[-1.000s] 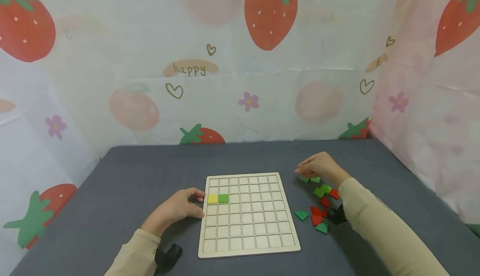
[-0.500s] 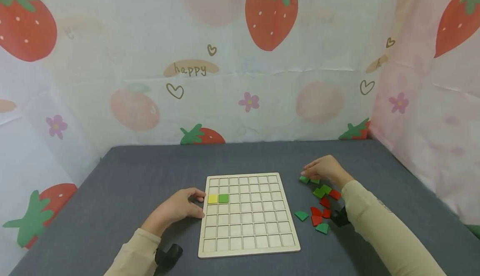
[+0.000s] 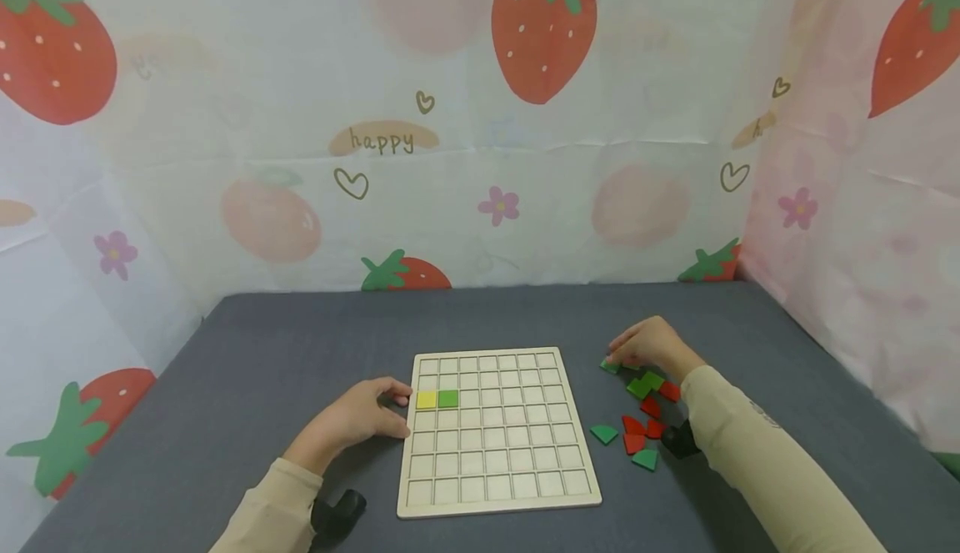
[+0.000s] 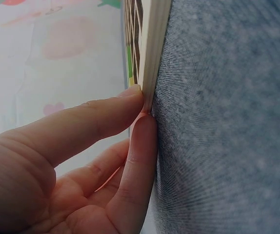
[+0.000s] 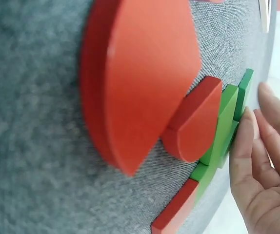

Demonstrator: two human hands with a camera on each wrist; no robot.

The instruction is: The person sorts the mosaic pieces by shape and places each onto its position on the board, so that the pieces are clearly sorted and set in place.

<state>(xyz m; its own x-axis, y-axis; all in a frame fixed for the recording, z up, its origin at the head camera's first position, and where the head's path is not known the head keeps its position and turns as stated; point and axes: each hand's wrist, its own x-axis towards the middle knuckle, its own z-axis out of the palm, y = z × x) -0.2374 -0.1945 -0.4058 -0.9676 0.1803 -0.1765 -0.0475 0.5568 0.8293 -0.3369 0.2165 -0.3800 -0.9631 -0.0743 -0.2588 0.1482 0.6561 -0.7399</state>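
Note:
A pale wooden grid board [image 3: 495,510] lies on the table, with a yellow square [image 3: 426,400] and a green square [image 3: 447,399] side by side in its left cells. My left hand [image 3: 363,411] touches the board's left edge, thumb and fingers spread along it; the left wrist view shows the thumb tip [image 4: 136,92] at the rim. My right hand [image 3: 651,346] reaches over the far loose pieces, fingertips right at a dark green piece [image 3: 609,366]. In the right wrist view a gap shows between thumb and fingers beside that dark green piece [image 5: 245,92].
Right of the board lie light green pieces [image 3: 640,387], several red pieces [image 3: 634,444] and dark green quarter-round pieces [image 3: 603,434], some under the right forearm. A black wrist strap mount [image 3: 678,440] hangs close above them. Patterned cloth [image 3: 480,119] walls in the table.
My right hand has moved slightly right and down onto the far dark green piece. The left hand has stayed at the board's edge.

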